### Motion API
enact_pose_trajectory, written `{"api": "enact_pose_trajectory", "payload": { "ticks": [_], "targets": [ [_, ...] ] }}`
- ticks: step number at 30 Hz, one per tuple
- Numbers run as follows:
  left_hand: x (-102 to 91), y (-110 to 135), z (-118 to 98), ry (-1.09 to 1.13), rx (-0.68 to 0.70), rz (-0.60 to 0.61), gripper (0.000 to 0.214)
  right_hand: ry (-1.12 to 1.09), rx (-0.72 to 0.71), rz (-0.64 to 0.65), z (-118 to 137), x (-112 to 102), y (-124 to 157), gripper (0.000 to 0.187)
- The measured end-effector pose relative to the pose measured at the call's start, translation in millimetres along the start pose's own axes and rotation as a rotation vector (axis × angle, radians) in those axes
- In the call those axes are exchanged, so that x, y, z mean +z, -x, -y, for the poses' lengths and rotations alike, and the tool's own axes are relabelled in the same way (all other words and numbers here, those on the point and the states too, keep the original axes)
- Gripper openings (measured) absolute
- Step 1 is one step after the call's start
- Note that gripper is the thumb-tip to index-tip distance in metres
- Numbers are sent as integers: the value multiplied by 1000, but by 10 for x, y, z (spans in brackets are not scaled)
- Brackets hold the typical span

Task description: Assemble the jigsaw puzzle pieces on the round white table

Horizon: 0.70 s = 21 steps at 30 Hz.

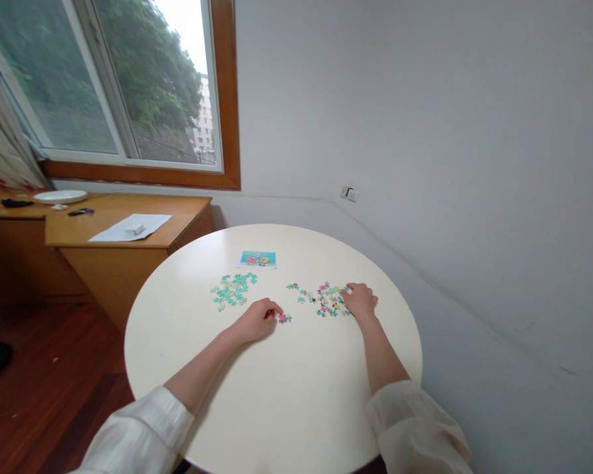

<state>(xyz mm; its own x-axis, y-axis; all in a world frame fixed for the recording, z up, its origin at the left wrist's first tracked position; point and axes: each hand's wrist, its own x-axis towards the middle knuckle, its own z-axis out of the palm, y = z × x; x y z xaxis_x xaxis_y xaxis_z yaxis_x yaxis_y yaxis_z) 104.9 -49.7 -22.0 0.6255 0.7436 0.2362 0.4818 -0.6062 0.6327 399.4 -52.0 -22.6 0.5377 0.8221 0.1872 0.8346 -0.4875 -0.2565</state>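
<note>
On the round white table (277, 395) my left hand (257, 320) rests with its fingers curled, the fingertips pinching a small pink puzzle piece (283, 318). My right hand (360, 299) lies on the right edge of a scattered heap of multicoloured puzzle pieces (322, 299), its fingers bent down onto them. A second heap of mostly teal pieces (232, 290) lies to the left of my left hand. A small picture card (257, 259) sits beyond both heaps.
A wooden desk (128, 243) stands left of the table under a window (103, 85), with a sheet of paper (130, 227), a white plate (60, 196) and small dark items on it. The grey wall runs close on the right, with a socket (348, 193).
</note>
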Motion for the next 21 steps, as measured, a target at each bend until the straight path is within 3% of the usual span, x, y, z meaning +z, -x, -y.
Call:
{"api": "enact_pose_trajectory", "payload": {
  "ticks": [13,21],
  "targets": [
    [-11,7,-32,4,-28,-10,33,-20,37,5,-8,7,-19,35],
    [-45,23,-81,17,47,30,32,-29,48,8,-9,1,-18,34]
  ]
}}
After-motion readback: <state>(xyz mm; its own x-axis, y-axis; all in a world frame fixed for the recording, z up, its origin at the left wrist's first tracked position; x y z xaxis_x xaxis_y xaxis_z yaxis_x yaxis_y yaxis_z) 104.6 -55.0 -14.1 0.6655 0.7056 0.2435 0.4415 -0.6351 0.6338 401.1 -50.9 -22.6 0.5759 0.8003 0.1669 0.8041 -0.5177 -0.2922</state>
